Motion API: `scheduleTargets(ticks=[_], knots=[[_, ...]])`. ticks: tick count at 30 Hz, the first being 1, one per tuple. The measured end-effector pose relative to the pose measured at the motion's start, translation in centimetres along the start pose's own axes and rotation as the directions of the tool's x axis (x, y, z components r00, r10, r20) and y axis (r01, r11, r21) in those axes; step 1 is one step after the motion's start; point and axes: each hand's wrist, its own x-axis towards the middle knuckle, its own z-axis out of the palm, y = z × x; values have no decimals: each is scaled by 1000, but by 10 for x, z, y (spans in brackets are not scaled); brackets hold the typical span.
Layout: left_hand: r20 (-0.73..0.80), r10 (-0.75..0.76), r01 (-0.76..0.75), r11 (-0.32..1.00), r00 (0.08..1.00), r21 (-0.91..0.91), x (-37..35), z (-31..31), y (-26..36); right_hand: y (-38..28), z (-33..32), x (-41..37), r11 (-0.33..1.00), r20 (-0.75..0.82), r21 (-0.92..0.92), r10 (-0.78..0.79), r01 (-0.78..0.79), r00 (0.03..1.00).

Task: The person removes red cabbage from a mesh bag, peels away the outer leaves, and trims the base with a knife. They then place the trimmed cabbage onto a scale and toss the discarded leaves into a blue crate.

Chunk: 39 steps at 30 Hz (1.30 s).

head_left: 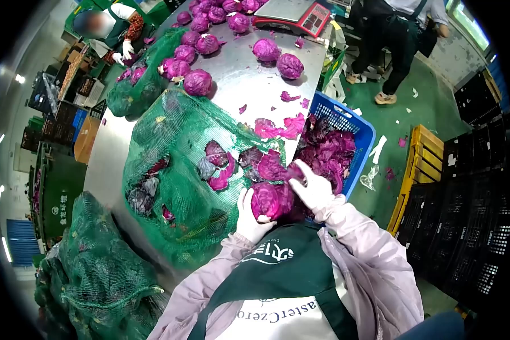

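A red cabbage (269, 201) is gripped at the table's near edge by my left hand (250, 218), its gloved fingers wrapped round the side and underneath. Just to the right, my right hand (313, 187), also in a white glove, has its thumb and fingers closed on a loose purple leaf (292, 171), slightly blurred. Torn outer leaves (272, 165) lie just beyond the cabbage. Under and beside them spreads a green mesh sack (181, 130) with dark leaf scraps on it. A blue basket (364, 148) full of purple leaves stands close to my right hand.
Whole red cabbages (198, 83) sit farther up the metal table (255, 79), near a red scale (294, 20). A filled mesh sack (105, 272) is at lower left. Black crates (459, 226) and a yellow pallet (416, 170) stand right. Two people work beyond the table.
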Motion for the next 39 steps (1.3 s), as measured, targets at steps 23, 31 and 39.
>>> scheduleTargets(ticks=[23,31,39], knots=[[440,-257,371,-275,861,-887,-3,-47,-81,152,94,32,922,-199,384,134,-48,971],[556,98,496,-596,826,-631,13,-38,-42,12,11,0,796,117,598,29,-94,993],[617,-103,625,166,781,-763,17,-49,-16,25,65,39,308,634,708,117,-635,764]])
